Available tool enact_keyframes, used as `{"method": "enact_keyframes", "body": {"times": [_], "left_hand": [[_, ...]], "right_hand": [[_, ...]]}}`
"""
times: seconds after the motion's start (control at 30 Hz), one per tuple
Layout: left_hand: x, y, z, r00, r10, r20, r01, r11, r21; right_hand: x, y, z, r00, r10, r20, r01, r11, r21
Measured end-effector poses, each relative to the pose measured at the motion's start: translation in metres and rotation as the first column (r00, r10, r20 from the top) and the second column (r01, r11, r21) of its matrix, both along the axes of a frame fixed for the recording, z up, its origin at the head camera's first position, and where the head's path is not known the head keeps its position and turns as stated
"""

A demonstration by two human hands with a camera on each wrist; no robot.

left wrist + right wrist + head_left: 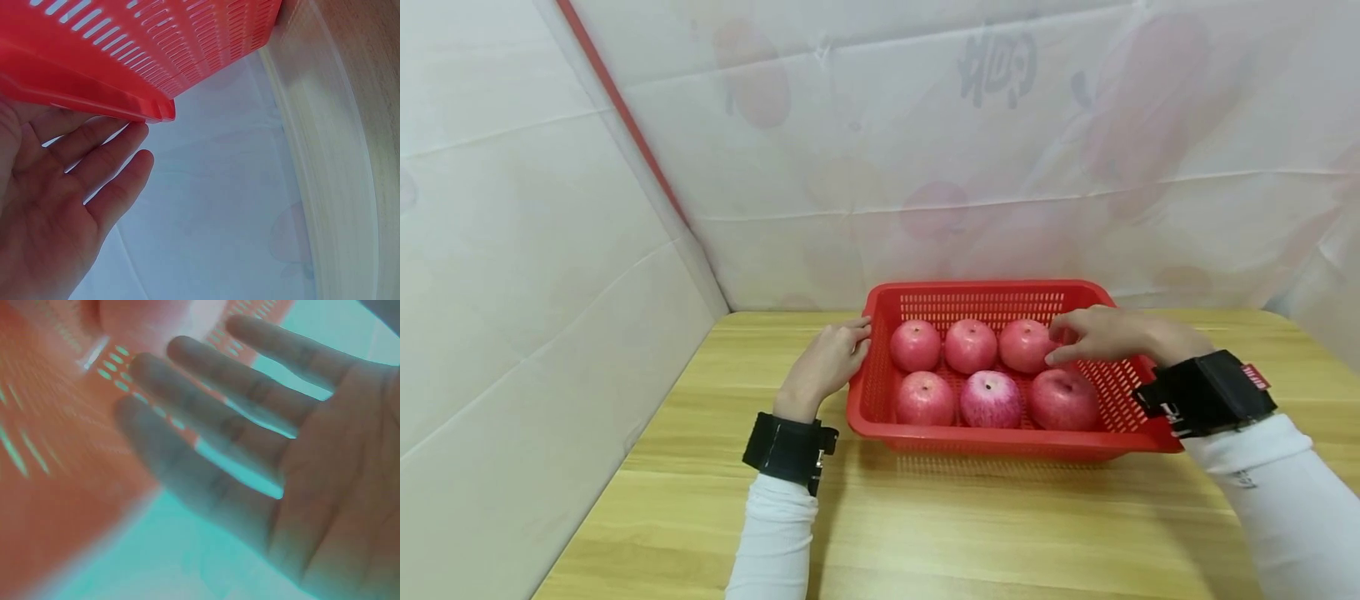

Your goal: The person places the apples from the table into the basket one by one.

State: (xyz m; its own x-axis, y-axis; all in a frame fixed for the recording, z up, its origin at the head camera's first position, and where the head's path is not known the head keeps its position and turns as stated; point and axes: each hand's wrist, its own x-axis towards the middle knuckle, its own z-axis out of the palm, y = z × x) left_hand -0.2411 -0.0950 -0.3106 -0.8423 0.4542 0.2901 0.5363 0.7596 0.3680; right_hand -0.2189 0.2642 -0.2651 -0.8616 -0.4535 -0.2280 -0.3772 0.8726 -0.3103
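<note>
A red plastic basket (985, 287) with slotted walls holds several apples in two rows of three. My left hand (827, 367) is at the basket's left rim; in the left wrist view its extended fingers (115, 187) lie along the underside of that rim. Over the right part of the basket reaches my right hand (1108, 335), its fingertips beside the back right apple (1022, 345) and above the front right apple (1063, 400). Spread, nearly straight fingers (206, 412) show in the right wrist view, with nothing between them. The front middle apple (991, 402) is streaked purplish and paler.
The basket stands on a wood-grain table (925, 533) near its back edge. Pale printed sheeting (865, 150) rises behind the table, and more hangs along its left side (550, 292). Both wrists wear black straps (786, 450).
</note>
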Motion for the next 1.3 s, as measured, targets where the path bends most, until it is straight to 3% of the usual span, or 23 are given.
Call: {"method": "enact_keyframes", "body": {"times": [0.2,0.43,0.57,0.87,1.13,1.3], "left_hand": [[-0.001,0.0,0.0,1.0,-0.006,-0.011,0.006,1.0,-0.001],[-0.001,0.0,0.001,1.0,0.001,-0.006,-0.001,1.0,0.005],[-0.001,0.0,0.001,1.0,0.004,-0.005,-0.004,1.0,0.005],[-0.001,0.0,0.0,1.0,0.003,0.009,-0.003,1.0,0.02],[-0.001,0.001,0.0,1.0,-0.002,-0.007,0.003,1.0,0.019],[-0.001,0.001,0.0,1.0,0.005,-0.005,-0.005,1.0,0.02]], "right_hand": [[-0.001,0.013,0.009,0.991,0.017,-0.133,-0.026,0.998,-0.064],[-0.003,0.024,0.016,0.949,0.032,-0.315,-0.057,0.996,-0.068],[-0.003,0.029,0.018,0.947,-0.016,-0.321,-0.007,0.998,-0.07],[-0.003,0.049,0.007,0.936,-0.043,-0.349,0.014,0.996,-0.085],[0.003,0.069,-0.01,0.88,-0.202,-0.429,0.171,0.979,-0.112],[0.009,0.075,-0.02,0.86,-0.227,-0.457,0.161,0.971,-0.178]]}}
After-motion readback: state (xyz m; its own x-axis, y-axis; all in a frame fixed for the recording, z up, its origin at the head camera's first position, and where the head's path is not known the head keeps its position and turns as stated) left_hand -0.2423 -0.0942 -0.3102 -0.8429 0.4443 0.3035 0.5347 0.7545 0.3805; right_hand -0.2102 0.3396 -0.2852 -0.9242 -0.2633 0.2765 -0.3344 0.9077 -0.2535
